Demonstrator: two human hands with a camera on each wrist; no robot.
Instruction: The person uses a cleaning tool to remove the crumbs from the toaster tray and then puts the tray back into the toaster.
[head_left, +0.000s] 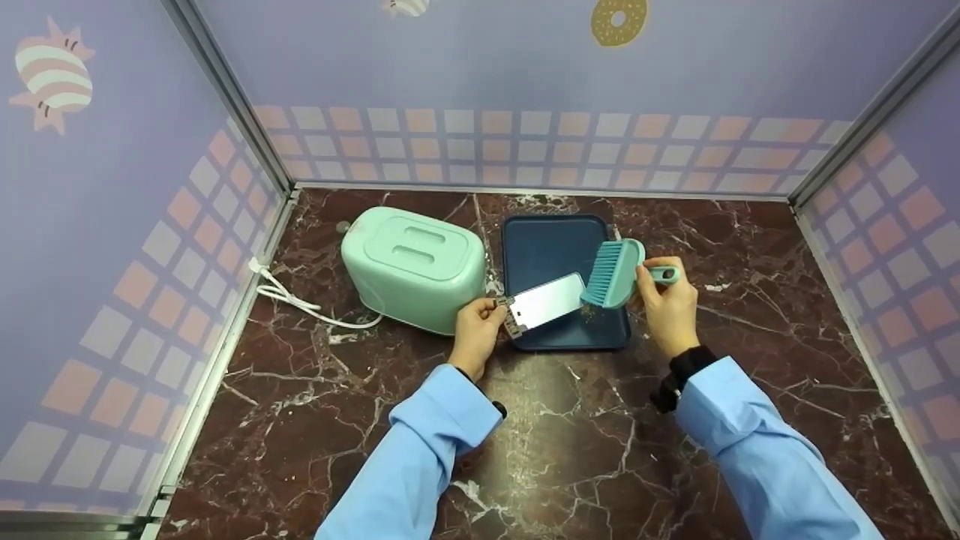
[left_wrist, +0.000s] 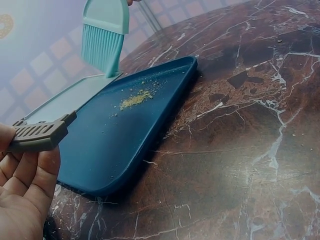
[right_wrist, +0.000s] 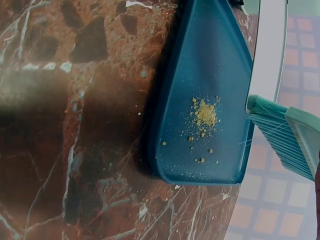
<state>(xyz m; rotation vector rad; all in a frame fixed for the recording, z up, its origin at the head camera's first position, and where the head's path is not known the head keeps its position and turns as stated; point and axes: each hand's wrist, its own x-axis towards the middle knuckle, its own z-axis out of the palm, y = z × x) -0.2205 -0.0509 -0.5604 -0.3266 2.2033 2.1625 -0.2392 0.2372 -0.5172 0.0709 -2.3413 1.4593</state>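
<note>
My left hand (head_left: 478, 334) pinches the brown end of a toaster's crumb tray (head_left: 551, 300), a flat silvery plate held over a dark blue tray (head_left: 551, 244). In my right hand (head_left: 670, 307) is a mint-green brush (head_left: 626, 274), gripped by its handle. Its bristles (left_wrist: 102, 50) touch or nearly touch the far end of the crumb tray. Yellowish crumbs (right_wrist: 205, 114) lie in a small heap on the blue tray, with smaller bits scattered around. The brown slotted end (left_wrist: 42, 132) sits between thumb and fingers in the left wrist view.
A mint-green toaster (head_left: 420, 262) with a lid over its top stands left of the blue tray, close to my left hand. Its white cord (head_left: 300, 301) runs to the left wall. Patterned panels (head_left: 525, 142) enclose the brown marbled tabletop (head_left: 360, 450) at the back and sides.
</note>
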